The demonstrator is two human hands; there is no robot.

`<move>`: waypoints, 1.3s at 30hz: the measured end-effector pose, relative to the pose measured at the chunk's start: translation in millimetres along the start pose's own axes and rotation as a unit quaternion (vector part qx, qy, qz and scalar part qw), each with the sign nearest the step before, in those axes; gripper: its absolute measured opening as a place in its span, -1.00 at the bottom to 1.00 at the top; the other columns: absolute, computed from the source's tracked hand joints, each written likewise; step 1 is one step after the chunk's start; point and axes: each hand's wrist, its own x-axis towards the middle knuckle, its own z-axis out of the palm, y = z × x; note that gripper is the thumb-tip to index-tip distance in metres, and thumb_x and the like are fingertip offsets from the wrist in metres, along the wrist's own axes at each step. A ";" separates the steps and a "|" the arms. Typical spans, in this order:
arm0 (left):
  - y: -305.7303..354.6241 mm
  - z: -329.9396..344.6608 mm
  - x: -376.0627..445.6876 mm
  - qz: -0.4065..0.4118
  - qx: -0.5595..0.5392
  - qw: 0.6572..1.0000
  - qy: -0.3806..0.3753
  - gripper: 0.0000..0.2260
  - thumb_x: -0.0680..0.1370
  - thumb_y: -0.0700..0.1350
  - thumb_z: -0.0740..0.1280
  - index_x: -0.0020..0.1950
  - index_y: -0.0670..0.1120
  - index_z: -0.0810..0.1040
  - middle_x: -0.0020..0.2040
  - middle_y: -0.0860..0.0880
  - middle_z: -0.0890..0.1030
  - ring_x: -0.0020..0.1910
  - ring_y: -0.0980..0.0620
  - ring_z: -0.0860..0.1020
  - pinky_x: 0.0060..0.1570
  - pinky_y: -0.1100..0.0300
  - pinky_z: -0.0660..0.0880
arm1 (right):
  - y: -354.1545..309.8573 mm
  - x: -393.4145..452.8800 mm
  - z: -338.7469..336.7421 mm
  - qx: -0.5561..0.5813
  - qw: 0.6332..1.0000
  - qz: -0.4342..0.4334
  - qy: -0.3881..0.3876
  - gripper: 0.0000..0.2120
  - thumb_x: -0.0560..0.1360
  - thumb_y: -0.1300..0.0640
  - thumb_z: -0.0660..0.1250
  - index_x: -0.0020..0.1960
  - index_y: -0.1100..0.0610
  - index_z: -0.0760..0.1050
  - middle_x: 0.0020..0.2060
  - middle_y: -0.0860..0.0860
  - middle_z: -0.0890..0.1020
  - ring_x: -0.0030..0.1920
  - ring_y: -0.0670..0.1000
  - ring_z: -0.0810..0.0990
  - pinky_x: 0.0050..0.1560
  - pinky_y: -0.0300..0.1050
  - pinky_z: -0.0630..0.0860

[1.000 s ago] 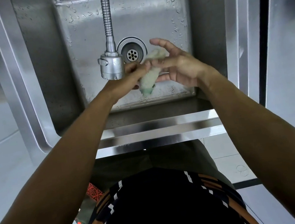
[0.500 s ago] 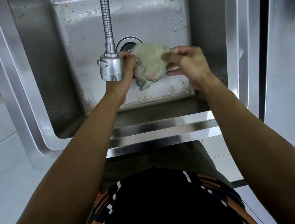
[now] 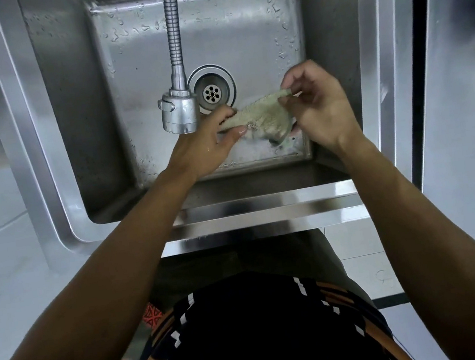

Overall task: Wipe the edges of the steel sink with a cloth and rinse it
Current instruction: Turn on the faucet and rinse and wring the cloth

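Note:
A pale green, wet cloth hangs stretched between both hands above the steel sink's basin. My left hand pinches its left end just below the tap head. My right hand grips its right corner between thumb and fingers, slightly higher. The cloth's lower right part sags toward the basin floor. The sink's front rim runs under my forearms.
A flexible steel tap hose with a spray head hangs over the basin, left of the round drain. No water stream shows. Water drops dot the basin's back wall. A steel counter flanks the left, a white panel the right.
The cloth went from bunched between the hands to spread out wide, then pulled into a flatter stretched strip. My right hand moved right and my left hand dropped below the tap head.

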 end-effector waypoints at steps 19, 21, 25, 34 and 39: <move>79.3 -70.9 -74.7 0.070 -0.126 0.982 -0.126 -0.65 0.63 -0.32 0.34 -0.02 0.14 0.74 -0.05 0.35 0.70 0.09 0.42 0.61 0.11 0.56 0.43 | -41.5 -130.7 -53.6 0.163 0.983 0.076 0.034 -0.62 0.66 0.42 0.12 -0.03 0.19 0.70 0.04 0.00 0.70 0.06 -0.01 0.72 -0.09 -0.15 0.66; 95.6 -77.6 -74.8 0.082 -0.045 0.983 -0.161 -0.72 0.62 -0.20 0.39 0.12 0.20 0.71 0.06 0.43 0.63 0.13 0.53 0.53 0.18 0.57 0.36 | -40.9 -152.6 -49.5 0.085 0.993 0.054 0.056 -0.57 0.67 0.39 0.15 0.02 0.04 0.74 0.16 0.04 0.62 0.18 0.03 0.66 0.13 -0.04 0.66; 122.8 -78.4 -91.9 0.155 -0.110 0.971 -0.145 -0.79 0.52 -0.17 0.53 0.08 0.10 0.72 0.06 0.29 0.70 0.10 0.37 0.61 0.19 0.35 0.47 | -52.7 -215.4 -48.5 0.118 0.980 0.021 0.159 -0.68 0.57 0.41 0.35 0.17 0.08 0.70 0.25 0.12 0.57 0.25 0.02 0.61 0.15 -0.23 0.59; 182.4 13.9 -104.3 0.154 -0.198 0.949 -0.192 -0.74 0.55 -0.31 0.47 0.08 0.05 0.70 -0.05 0.16 0.73 -0.06 0.19 0.68 0.05 0.17 0.65 | -12.4 -313.7 -67.6 0.145 0.939 0.061 0.305 -0.55 0.50 0.39 0.46 0.33 0.09 0.60 0.31 0.13 0.47 0.14 -0.14 0.62 0.15 -0.25 0.60; 238.4 78.5 -87.8 0.257 0.030 0.941 -0.217 -0.77 0.55 -0.25 0.49 -0.12 0.12 0.73 -0.10 0.21 0.71 -0.12 0.42 0.61 0.08 0.35 0.54 | 42.3 -358.6 -79.2 0.116 0.917 0.136 0.357 -0.44 0.49 0.43 0.43 0.42 0.05 0.55 0.28 0.13 0.42 0.23 0.11 0.58 0.14 0.10 0.67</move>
